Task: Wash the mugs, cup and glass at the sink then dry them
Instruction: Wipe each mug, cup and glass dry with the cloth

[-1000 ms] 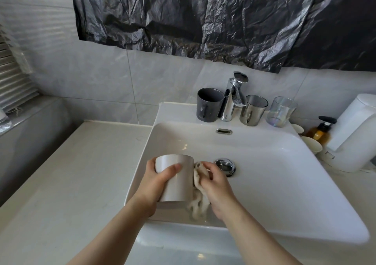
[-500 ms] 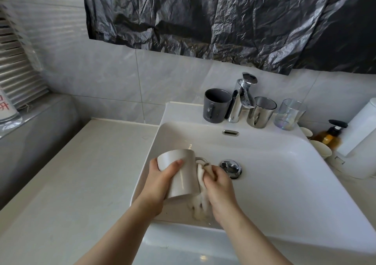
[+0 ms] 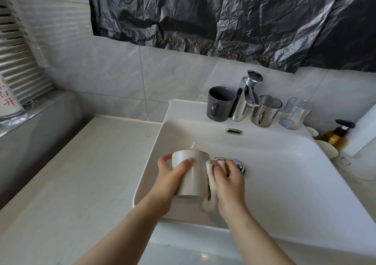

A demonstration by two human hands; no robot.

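Observation:
My left hand (image 3: 167, 180) grips a white mug (image 3: 193, 173), held upside down over the left part of the white sink (image 3: 284, 163). My right hand (image 3: 228, 181) holds a pale cloth (image 3: 210, 180) pressed against the mug's right side. On the sink's back ledge stand a dark grey mug (image 3: 219, 104), a shiny metal cup (image 3: 265, 111) and a clear glass (image 3: 295, 113). The chrome tap (image 3: 247, 96) rises between the grey mug and the metal cup. No water is running.
A pale counter (image 3: 81, 173) stretches to the left of the sink. At the right stand an amber pump bottle (image 3: 337, 135), small white cups (image 3: 326, 148) and a white appliance (image 3: 364, 134). Black plastic sheeting (image 3: 223, 14) hangs on the wall above. The drain plug (image 3: 238, 164) sits behind my right hand.
The camera view has shifted slightly. My right hand has rubbed the cloth along the mug's side while my left hand kept hold of the mug.

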